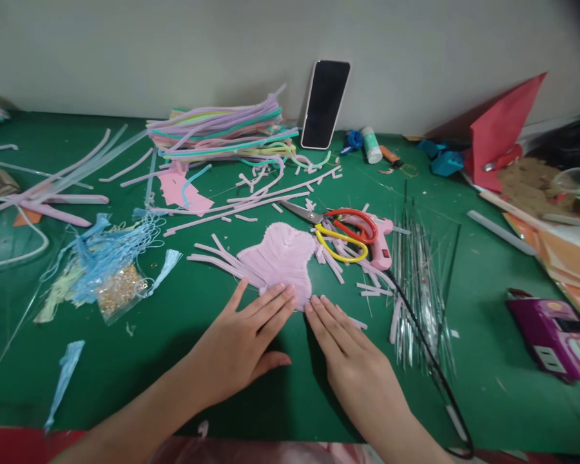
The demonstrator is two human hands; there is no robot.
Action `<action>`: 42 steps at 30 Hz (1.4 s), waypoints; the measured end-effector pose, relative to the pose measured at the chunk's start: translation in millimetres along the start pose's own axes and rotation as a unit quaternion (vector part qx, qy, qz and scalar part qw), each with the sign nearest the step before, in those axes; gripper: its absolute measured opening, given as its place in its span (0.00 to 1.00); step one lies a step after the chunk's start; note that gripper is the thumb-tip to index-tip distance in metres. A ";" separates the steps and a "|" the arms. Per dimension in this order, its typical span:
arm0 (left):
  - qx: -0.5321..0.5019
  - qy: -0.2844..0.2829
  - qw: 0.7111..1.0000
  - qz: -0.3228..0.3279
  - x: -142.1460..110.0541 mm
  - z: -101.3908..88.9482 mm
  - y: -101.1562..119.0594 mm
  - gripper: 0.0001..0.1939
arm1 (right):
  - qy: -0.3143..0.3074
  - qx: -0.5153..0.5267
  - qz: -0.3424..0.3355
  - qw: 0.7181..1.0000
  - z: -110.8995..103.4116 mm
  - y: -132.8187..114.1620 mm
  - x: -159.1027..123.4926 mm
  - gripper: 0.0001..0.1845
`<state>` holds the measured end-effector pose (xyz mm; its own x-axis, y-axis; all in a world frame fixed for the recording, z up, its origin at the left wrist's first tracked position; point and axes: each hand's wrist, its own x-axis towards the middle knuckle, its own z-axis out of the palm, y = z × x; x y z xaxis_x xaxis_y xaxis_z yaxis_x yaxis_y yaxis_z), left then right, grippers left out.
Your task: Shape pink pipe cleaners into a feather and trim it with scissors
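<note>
A flat lilac shape made of pipe cleaners (284, 252) lies on the green table in front of me. My left hand (256, 328) rests with outstretched fingers on its lower edge, thumb apart. Fingers of my right hand (350, 341) lie straight beside its lower right edge, the tips touching or nearly touching it. Loose lilac pipe cleaner strips (217, 259) stick out on the left of the shape. Just behind and to the right are scissors (341, 235) with red and yellow handles, next to a pink glue gun (381, 245).
A bundle of coloured pipe cleaners (222, 129) and a propped phone (325, 106) stand at the back. Blue tassels (96, 251) and a bag of gold rings (120, 290) lie left. Right are thin wires (420, 283), a black cord (428, 361) and a purple device (555, 332).
</note>
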<state>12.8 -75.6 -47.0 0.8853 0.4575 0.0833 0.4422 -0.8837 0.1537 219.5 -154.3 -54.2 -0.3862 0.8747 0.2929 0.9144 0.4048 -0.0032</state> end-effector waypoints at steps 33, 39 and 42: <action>-0.032 -0.010 0.999 -0.010 -0.2 -1.8 -0.1 0.35 | -0.062 -0.024 0.120 0.991 4.6 -36.5 -4.7 0.48; -0.031 -0.003 0.999 -0.010 -1.0 -1.4 0.8 0.36 | -0.053 -0.029 0.123 0.991 4.0 -32.9 -2.2 0.49; -0.023 -0.001 1.000 -0.009 -1.2 -0.8 0.2 0.35 | -0.050 -0.038 0.122 0.991 3.2 -32.9 -0.5 0.50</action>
<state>11.7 -76.2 -46.3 0.8778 0.4728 0.0773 0.4508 -0.8698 0.2004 189.3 -167.3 -57.3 -0.1593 0.9676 0.1960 0.9870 0.1602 0.0111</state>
